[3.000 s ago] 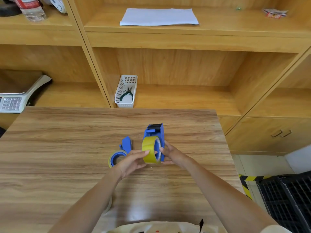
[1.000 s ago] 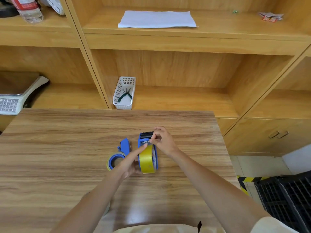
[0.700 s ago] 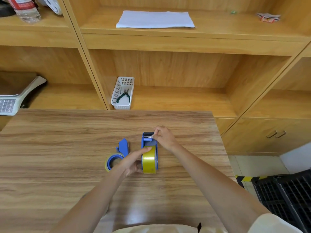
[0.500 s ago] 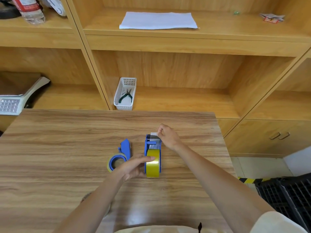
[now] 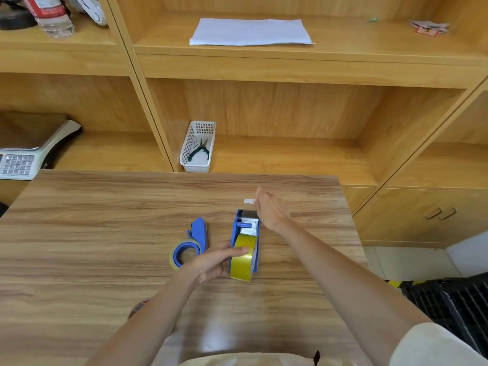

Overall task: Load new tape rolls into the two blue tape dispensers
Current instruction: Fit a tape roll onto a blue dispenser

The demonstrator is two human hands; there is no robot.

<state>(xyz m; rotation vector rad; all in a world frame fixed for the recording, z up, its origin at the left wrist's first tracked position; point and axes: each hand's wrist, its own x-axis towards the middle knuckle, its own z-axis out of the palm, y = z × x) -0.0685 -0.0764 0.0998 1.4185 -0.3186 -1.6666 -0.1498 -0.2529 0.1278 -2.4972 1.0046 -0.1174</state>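
Note:
A blue tape dispenser stands upright on the wooden table with a yellow tape roll mounted in it. My left hand grips the roll and dispenser from the left side. My right hand is just beyond the dispenser's front end and pinches the free end of the tape, which stretches clear from the roll over the dispenser's top. A second blue tape dispenser lies on its side to the left, with a thin roll around its hub.
Behind the table stand wooden shelves. A white basket with pliers sits on the lower shelf, a white paper sheet on the upper one. A scale is at far left, a black crate on the floor at right.
The roll went into the dispenser, which was set down on the table. My right hand moved from its side to the front end and drew the tape end forward past the blade.

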